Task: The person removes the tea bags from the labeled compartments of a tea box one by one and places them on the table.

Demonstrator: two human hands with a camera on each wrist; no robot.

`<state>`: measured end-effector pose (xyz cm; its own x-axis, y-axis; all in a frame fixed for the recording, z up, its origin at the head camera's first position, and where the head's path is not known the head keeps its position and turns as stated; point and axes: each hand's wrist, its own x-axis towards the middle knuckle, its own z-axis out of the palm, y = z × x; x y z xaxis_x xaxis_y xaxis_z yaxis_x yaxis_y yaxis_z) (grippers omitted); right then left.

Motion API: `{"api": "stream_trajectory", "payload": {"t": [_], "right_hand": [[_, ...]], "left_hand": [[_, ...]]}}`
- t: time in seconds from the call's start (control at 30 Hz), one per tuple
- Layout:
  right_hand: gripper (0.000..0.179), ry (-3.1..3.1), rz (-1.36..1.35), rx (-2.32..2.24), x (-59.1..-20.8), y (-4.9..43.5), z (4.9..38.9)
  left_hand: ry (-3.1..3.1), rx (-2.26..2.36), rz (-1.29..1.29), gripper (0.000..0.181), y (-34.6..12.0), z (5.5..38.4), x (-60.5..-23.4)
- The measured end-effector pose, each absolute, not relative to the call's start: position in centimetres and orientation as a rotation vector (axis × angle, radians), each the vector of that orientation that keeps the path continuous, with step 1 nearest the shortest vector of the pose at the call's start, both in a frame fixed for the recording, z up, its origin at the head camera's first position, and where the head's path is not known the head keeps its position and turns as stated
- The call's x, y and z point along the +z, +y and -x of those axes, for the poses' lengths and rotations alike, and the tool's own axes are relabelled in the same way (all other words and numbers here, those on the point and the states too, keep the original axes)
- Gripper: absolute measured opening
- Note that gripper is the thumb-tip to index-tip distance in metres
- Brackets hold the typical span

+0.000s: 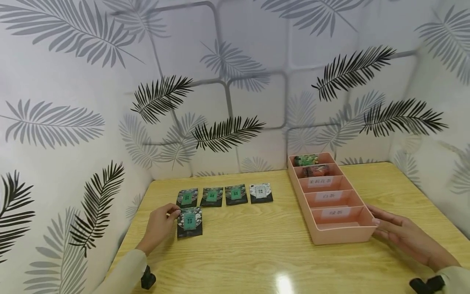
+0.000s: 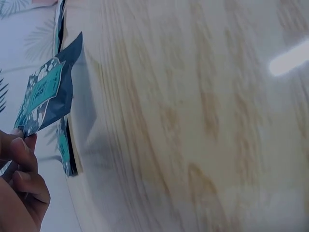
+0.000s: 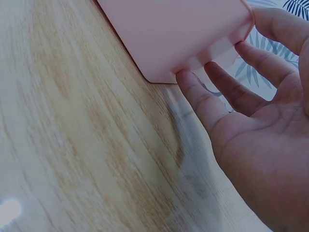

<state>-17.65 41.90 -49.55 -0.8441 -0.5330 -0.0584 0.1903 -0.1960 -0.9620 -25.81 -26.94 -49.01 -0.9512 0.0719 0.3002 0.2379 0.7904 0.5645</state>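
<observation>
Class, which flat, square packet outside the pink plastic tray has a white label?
The white-and-black packet at the right end of the back row; the other four packets have green labels.

I face a white backdrop (image 1: 257,102) bearing black and grey fronds (image 1: 225,135); below, a wood-grain tabletop (image 1: 242,249) shows glare (image 1: 284,283).

Tray (image 1: 343,237): one
Compartments (image 1: 339,225): five
Labels (image 1: 335,212): three visible
Packets outside (image 1: 189,223): five
Packets inside (image 1: 306,160): two showing
Hands (image 1: 160,224): two
</observation>
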Motion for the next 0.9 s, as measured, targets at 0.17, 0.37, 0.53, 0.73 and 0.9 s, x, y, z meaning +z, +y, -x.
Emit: {"api": "stream_trajectory", "payload": {"t": [0.17, 0.37, 0.53, 0.73, 0.9], "right_hand": [[0.049, 1.584, 0.439, -2.078, -49.5, 41.8, 17.6], [0.049, 1.576, 0.439, -2.082, -49.6, 41.8, 17.7], [0.049, 1.584, 0.428, -2.066, -49.6, 41.9, 17.7], [0.049, 1.605, 0.421, -2.064, -49.7, 42.0, 17.7], [0.049, 1.586, 0.426, -2.081, -49.8, 42.0, 17.7]], "left_hand": [[-2.789, -0.898, 0.230, 0.010, -28.0, 25.9, -49.3], [-2.856, -0.874, 0.228, 0.010, -29.2, 26.0, -49.5], [-2.881, -0.785, 0.176, 0.010, -29.9, 26.1, -49.5], [-2.901, -0.767, 0.097, 0.010, -30.3, 26.1, -49.5], [-2.912, -0.767, 0.074, 0.009, -30.2, 26.2, -49.6]]}}
